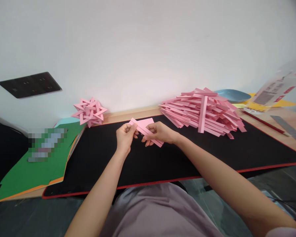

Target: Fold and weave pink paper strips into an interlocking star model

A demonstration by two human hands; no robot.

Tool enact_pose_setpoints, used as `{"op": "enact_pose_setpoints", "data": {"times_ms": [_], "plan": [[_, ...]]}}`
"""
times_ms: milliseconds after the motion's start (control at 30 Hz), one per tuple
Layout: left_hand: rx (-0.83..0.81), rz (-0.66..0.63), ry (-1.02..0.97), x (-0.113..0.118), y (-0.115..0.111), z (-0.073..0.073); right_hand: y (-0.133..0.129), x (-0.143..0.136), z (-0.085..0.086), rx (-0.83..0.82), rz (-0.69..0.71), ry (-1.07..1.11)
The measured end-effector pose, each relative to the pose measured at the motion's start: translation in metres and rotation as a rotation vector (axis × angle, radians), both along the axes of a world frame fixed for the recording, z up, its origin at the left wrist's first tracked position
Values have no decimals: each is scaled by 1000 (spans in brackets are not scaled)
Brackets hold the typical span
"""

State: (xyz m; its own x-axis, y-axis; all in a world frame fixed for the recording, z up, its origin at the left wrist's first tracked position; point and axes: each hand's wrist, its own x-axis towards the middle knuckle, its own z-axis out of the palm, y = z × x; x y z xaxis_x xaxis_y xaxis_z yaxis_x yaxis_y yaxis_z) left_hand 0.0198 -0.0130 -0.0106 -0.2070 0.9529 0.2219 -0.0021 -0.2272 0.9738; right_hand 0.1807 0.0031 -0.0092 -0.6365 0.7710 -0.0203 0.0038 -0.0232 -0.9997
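Between my two hands is a creased pink paper strip (143, 129), held slantwise above the black mat (101, 164). My left hand (126, 135) pinches its upper left end between thumb and fingers. Further along, toward the lower right end, my right hand (159, 132) grips it the same way. Behind the strip a flat piece of pink paper (148, 121) shows; whether it is part of the strip I cannot tell. A big heap of folded pink strips (202, 112) lies to the right. On the left, near the wall, sits a pink paper star (89, 112).
Green paper sheets (46, 168) are stacked on the left. Back right are a blue plate (233, 95), yellow paper (283, 103) and a clear plastic bottle or bag (274, 87). A dark red pencil (264, 122) and a metal ruler (290, 130) lie at the right edge.
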Motion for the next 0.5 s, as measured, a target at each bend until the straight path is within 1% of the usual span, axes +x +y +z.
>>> {"op": "enact_pose_setpoints", "data": {"times_ms": [100, 267, 367, 500], "plan": [[14, 14, 8, 0, 0, -1, 1, 1, -3, -46, 18, 43], [4, 4, 0, 1, -1, 0, 3, 3, -4, -70, 49, 27], [-11, -30, -48, 1, -1, 1, 3, 4, -5, -71, 56, 28], [-65, -87, -106, 0, -2, 3, 3, 6, -6, -68, 128, 31]]}}
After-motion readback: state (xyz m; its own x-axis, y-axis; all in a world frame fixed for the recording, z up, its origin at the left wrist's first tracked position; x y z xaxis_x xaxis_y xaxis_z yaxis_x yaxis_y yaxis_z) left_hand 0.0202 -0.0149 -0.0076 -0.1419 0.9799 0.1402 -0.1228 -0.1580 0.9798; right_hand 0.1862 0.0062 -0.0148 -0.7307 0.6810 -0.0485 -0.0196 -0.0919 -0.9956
